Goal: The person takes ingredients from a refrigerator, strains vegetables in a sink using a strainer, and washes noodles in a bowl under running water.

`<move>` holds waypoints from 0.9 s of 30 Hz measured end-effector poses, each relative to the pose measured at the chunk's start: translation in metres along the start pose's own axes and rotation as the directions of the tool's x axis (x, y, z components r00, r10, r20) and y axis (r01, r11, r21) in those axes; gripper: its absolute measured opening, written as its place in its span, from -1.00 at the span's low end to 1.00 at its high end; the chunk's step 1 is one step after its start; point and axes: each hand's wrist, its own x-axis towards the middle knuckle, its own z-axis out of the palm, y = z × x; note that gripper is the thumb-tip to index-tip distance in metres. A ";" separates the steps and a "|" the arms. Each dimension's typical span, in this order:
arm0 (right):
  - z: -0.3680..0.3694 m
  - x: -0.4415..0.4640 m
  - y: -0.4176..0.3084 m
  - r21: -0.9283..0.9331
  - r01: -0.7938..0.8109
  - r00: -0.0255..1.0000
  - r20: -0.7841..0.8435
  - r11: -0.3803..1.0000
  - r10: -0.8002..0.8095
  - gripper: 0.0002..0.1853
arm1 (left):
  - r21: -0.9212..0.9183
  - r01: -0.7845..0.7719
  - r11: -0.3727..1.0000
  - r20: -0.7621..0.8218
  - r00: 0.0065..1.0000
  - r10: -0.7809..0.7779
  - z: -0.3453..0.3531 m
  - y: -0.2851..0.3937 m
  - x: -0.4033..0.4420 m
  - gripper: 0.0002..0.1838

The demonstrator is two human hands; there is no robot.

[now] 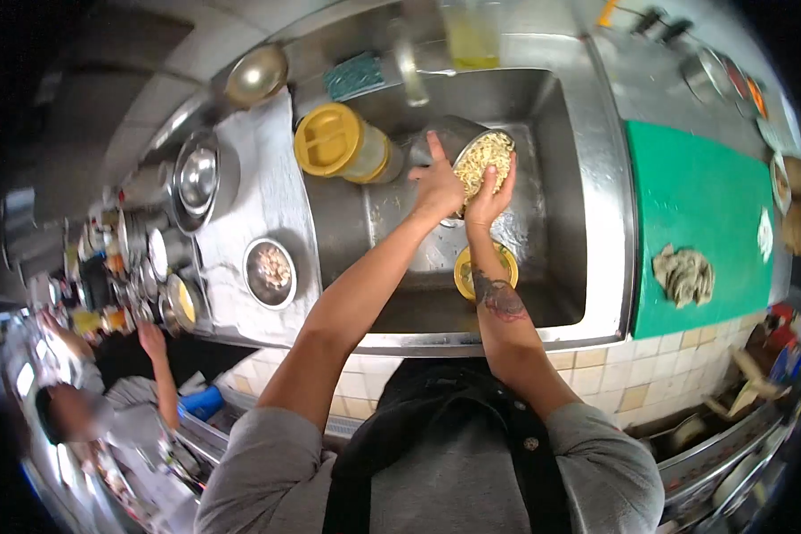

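Observation:
A tilted metal bowl [455, 135] full of pale yellowish shredded pieces [482, 162] is held over the sink [556, 205]. My left hand [438, 189] presses against the bowl's outer left side, index finger stretched out along it. On the other side, my right hand [491, 198] cups the near rim, its thumb over the pieces and its fingers around the edge. I cannot make out what kind of food the pieces are. Below my hands, a small yellow-rimmed container [464, 274] stands in the sink, partly covered by my right forearm.
A yellow-lidded clear container [327, 141] leans at the sink's left. The faucet [409, 71] hangs over the back edge. On a white cloth [249, 191] sits a metal bowl of pinkish pieces [271, 272]. A rag [683, 275] lies on the green board [707, 205]. Another person [133, 409] works at far left.

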 end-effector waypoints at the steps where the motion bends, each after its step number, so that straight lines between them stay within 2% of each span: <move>1: 0.001 0.000 -0.011 0.046 -0.009 1.000 -0.025 0.999 0.010 -0.41 | 0.042 -0.050 0.998 -0.015 0.999 0.050 -0.008 0.010 -0.014 -0.02; 5: 0.001 0.002 -0.051 0.169 0.042 0.988 -0.153 0.985 -0.016 -0.39 | 0.192 -0.213 0.958 -0.035 0.974 0.224 -0.025 0.038 -0.051 -0.06; 9: 0.000 0.006 -0.079 0.266 0.092 0.970 -0.240 0.959 -0.027 -0.33 | 0.209 -0.313 0.926 -0.101 0.935 0.339 -0.030 0.056 -0.080 -0.11; 16: -0.002 0.014 -0.112 0.412 0.138 0.952 -0.306 0.900 -0.006 -0.28 | 0.274 -0.390 0.879 -0.103 0.897 0.430 -0.040 0.085 -0.119 -0.11; 18: 0.001 0.016 -0.118 0.525 0.114 0.961 -0.274 0.843 0.041 -0.28 | 0.299 -0.387 0.872 -0.116 0.892 0.436 -0.040 0.092 -0.126 -0.12; 22: 0.006 0.018 -0.131 0.744 -0.031 0.985 -0.089 0.667 0.146 -0.28 | 0.357 -0.414 0.837 -0.116 0.870 0.479 -0.042 0.099 -0.138 -0.13; 27: 0.009 0.018 -0.139 0.794 -0.076 0.980 -0.051 0.604 0.190 -0.29 | 0.407 -0.442 0.799 -0.124 0.840 0.528 -0.038 0.096 -0.139 -0.15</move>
